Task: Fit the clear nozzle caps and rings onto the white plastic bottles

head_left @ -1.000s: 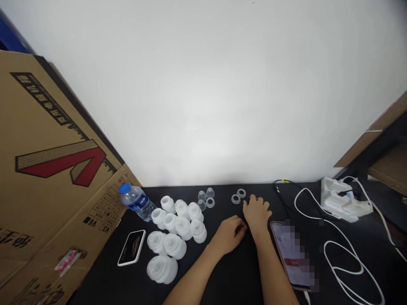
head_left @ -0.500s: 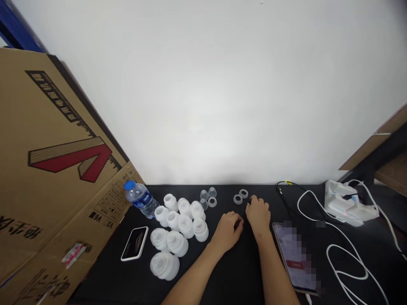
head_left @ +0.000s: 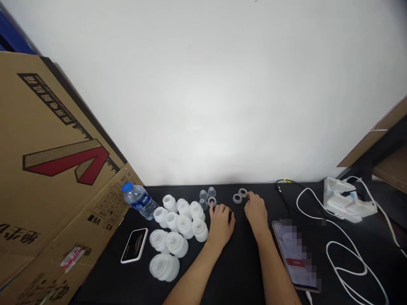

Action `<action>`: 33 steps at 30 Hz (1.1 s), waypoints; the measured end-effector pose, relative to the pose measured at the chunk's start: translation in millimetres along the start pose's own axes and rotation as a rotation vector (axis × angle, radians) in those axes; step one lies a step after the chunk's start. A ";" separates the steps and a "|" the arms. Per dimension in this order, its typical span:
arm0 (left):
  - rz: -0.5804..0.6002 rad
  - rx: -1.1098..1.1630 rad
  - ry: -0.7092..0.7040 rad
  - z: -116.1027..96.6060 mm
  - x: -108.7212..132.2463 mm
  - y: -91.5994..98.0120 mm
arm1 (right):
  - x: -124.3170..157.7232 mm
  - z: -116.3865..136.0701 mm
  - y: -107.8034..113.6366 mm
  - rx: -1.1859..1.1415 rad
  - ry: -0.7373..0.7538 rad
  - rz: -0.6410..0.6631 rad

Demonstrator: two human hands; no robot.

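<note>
Resting open and empty on the dark surface [head_left: 238, 271], the left hand [head_left: 220, 225] lies just below a clear plastic ring [head_left: 211, 202], the right hand [head_left: 256, 213] just beside two matching rings [head_left: 242, 192].

I can't read the phone [head_left: 294, 258] on the worktop [head_left: 241, 279], because a blocky blur covers its screen. The bottom edge of the picture cuts off both arms [head_left: 275, 275]. The big cardboard sheet [head_left: 54, 148] runs off the left side. The words on the water bottle [head_left: 140, 201] are too small to read. The clear ring [head_left: 211, 201] is so small beside my left hand [head_left: 220, 224] that I can't tell if the fingers [head_left: 212, 208] touch it.
</note>
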State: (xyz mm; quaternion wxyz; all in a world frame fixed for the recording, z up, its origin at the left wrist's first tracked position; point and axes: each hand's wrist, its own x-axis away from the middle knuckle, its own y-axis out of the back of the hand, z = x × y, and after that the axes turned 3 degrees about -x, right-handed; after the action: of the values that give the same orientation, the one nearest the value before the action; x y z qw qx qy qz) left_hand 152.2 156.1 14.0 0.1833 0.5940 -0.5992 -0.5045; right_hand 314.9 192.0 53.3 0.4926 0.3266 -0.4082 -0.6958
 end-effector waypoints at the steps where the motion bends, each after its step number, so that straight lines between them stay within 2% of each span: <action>1: 0.007 -0.010 -0.005 -0.3 0.2 -0.2 | -0.5 0.3 -0.9 -0.017 0.001 0.000; 6: -0.001 0.016 -0.040 -3.2 0.4 5.0 | -4.7 -2.7 -9.6 -0.159 0.045 -0.038; 9: -0.072 0.026 -0.016 -0.6 0.4 4.5 | -8.5 -4.4 -15.3 -0.308 0.060 -0.046; 12: -0.141 0.012 0.012 6.7 2.0 -4.3 | -11.6 -3.2 -17.7 -0.476 0.046 -0.023; 17: -0.126 -0.018 0.025 17.7 5.2 -20.2 | -13.0 0.4 -15.1 -0.598 0.011 -0.031; 25: -0.155 -0.026 0.088 22.2 5.5 -21.2 | -10.5 -1.0 -16.3 -0.564 0.021 -0.035; 30: -0.118 0.090 0.057 21.3 5.1 -16.3 | -6.2 -2.5 -15.4 -0.373 0.033 -0.083; 33: -0.123 0.200 0.065 17.8 2.0 -9.9 | -3.8 -1.2 -11.8 -0.250 -0.006 -0.049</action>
State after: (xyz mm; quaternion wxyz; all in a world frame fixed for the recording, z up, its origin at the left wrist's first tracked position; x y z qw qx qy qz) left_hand 142.3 163.3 -2.5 0.1111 0.6608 -0.6029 -0.4330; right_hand 312.1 197.5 42.5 0.5110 0.2703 -0.3115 -0.7542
